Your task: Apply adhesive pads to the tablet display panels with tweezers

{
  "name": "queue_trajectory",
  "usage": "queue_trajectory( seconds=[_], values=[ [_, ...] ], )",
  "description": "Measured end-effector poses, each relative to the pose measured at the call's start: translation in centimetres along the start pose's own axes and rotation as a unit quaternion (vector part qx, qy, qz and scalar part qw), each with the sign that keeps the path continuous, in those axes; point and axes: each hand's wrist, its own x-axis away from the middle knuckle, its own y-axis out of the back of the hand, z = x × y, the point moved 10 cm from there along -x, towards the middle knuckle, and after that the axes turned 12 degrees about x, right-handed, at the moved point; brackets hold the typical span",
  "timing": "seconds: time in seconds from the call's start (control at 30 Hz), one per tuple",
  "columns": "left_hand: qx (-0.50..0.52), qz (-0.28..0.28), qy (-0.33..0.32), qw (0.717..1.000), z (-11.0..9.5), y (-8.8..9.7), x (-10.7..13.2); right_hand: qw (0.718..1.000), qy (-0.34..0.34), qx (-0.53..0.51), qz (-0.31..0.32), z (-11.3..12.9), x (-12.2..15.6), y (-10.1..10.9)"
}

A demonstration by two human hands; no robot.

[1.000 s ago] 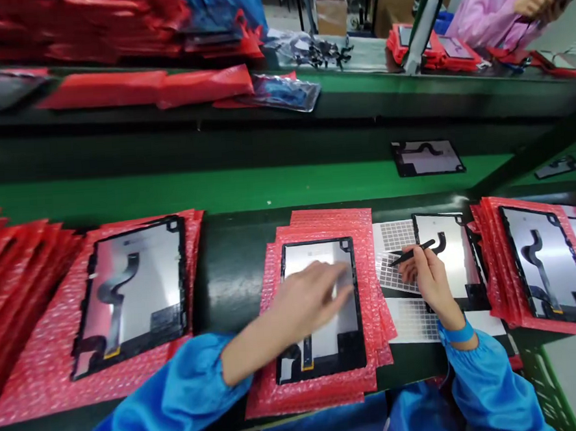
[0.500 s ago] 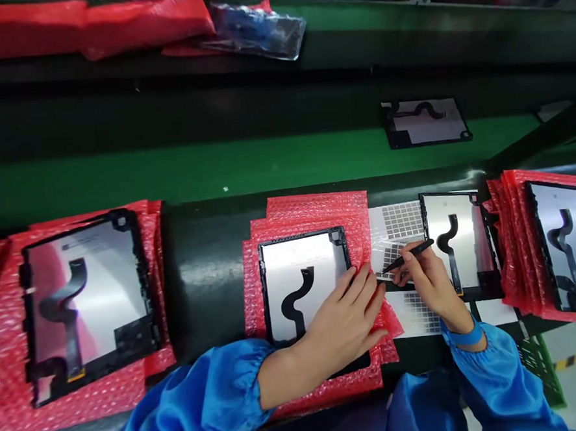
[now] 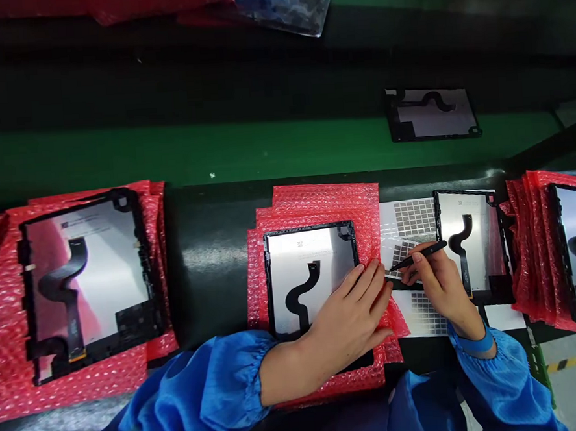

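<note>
My left hand (image 3: 346, 319) lies stretched out across the lower right part of a tablet screen panel (image 3: 284, 245), its fingertips at the panel's right edge. The panel lies back side up, with a curved black ribbon cable (image 3: 297, 296), on red bubble-wrap bags (image 3: 323, 197). Pinched in my right hand (image 3: 438, 281) are black tweezers (image 3: 424, 252), slanting down to the left. Their tip is at a white sheet of small grey square stickers (image 3: 401, 253). Whether the tip holds a sticker is too small to tell. My left fingertips are close to that sheet's left edge.
Another screen panel (image 3: 482, 242) lies right of the sticker sheets. More panels rest on red bubble wrap at the left (image 3: 100, 266) and far right (image 3: 570, 237). One panel (image 3: 438, 118) lies on the green surface behind. A clear plastic bag (image 3: 287, 7) sits on the shelf above.
The camera view has shifted, so the bench items appear slightly displaced. Both hands stay in nearly the same places over the panel and the sticker sheet, the tweezers still in my right hand.
</note>
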Motion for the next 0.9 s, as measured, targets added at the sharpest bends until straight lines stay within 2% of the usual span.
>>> queue_trajectory(
  seconds=[0.2,0.47,0.7,0.9],
  values=[
    [0.000,0.021,0.003,1.000,0.26,-0.18,0.11,1.000,-0.007,-0.004,0.003,-0.14,-0.02,0.17],
    [0.009,0.023,0.007,1.000,0.48,-0.25,0.08,1.000,-0.010,-0.011,-0.001,-0.03,-0.23,0.08],
    [0.016,0.028,0.003,0.999,0.42,-0.17,0.09,0.996,-0.023,-0.087,-0.003,0.02,-0.76,0.49],
    [0.021,0.036,0.004,0.999,0.59,0.16,-0.08,0.999,-0.015,-0.028,0.011,0.03,-0.85,0.49]
  ],
)
